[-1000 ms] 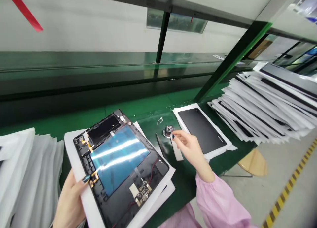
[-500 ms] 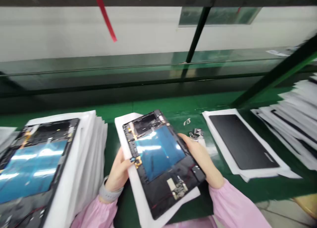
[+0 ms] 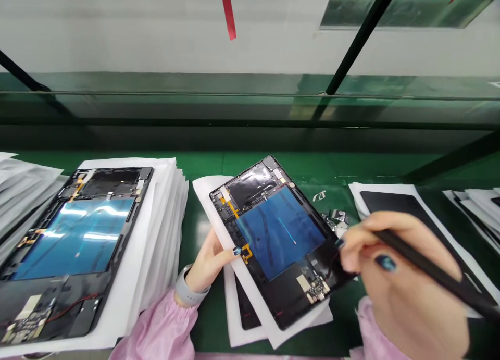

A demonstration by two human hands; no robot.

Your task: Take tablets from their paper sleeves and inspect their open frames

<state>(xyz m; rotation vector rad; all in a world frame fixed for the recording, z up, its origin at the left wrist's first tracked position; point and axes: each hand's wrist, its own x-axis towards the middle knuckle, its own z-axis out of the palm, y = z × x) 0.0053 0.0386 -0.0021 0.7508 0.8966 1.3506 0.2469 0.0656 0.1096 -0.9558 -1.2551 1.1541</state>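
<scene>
My left hand (image 3: 213,263), with a grey band at the wrist, grips the left edge of an opened tablet (image 3: 281,232) and the white sheet (image 3: 258,310) under it, thumb on top. The tablet lies tilted, its blue-covered battery, orange flex cables and small circuit board facing up. Close to the tablet's lower right edge, my right hand (image 3: 406,271) holds a long black pen-like tool (image 3: 425,266); its working tip is hidden or blurred. Partly covered beneath the held tablet is another dark tablet (image 3: 246,308) on white sheet.
On the left, an opened tablet (image 3: 89,235) tops a stack of white sheets (image 3: 160,235), with another stack (image 3: 23,188) beyond. Small metal parts (image 3: 336,219) sit on the green table (image 3: 203,164). A dark panel (image 3: 386,203) on a white sheet lies at right.
My right hand has let go of the tablet's right edge and now holds the black tool. The view has shifted, and a dark tablet shows beneath the held one.
</scene>
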